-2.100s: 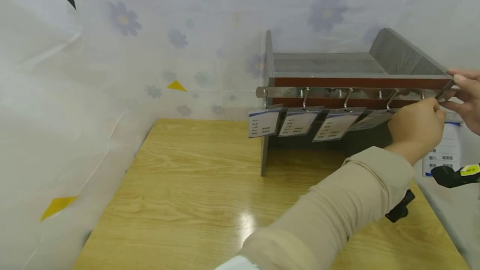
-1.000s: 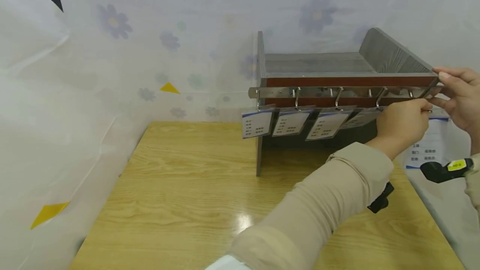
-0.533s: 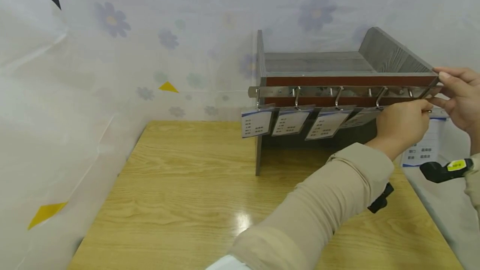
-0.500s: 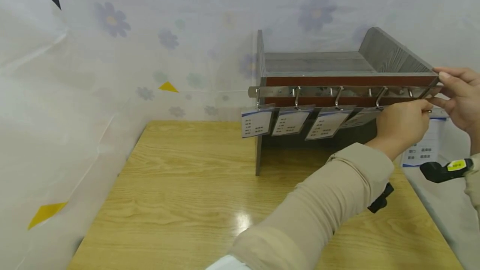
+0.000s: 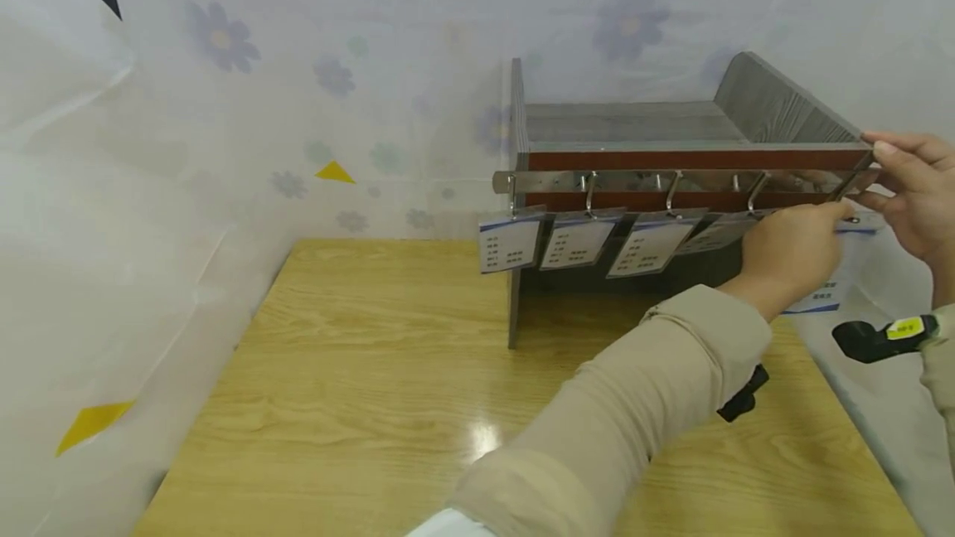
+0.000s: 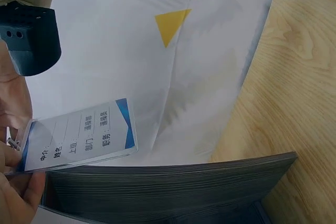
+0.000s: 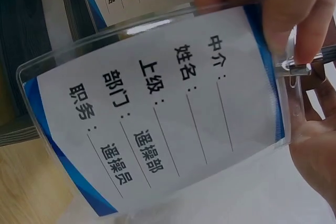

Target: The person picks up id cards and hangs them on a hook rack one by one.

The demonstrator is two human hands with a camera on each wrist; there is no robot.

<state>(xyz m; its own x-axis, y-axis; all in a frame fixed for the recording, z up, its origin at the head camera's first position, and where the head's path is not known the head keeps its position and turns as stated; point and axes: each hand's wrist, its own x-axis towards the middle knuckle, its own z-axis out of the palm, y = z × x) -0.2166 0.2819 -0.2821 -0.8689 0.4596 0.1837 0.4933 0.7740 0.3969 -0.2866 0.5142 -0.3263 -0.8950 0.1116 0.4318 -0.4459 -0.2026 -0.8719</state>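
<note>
My left hand pinches the clip end of a clear-cased ID badge, seen large in the right wrist view. The badge hangs beneath the fingers, partly hidden behind the hand in the head view; its card is white with blue corners and printed characters. My right hand grips the right end of the metal hook rail, at the shelf's front corner. A dark hook slants between the two hands. Whether the clip touches this hook is unclear. Several other badges hang from hooks farther left.
The grey wooden shelf stands on the yellow wood-grain table, near the patterned wall covering. Black wrist cameras sit on the sleeved arms. White cloth lies beyond the table's right edge.
The held badge has swung left and is now mostly behind my left hand and forearm. My left hand has drawn slightly left; my right hand stays at the rail's end.
</note>
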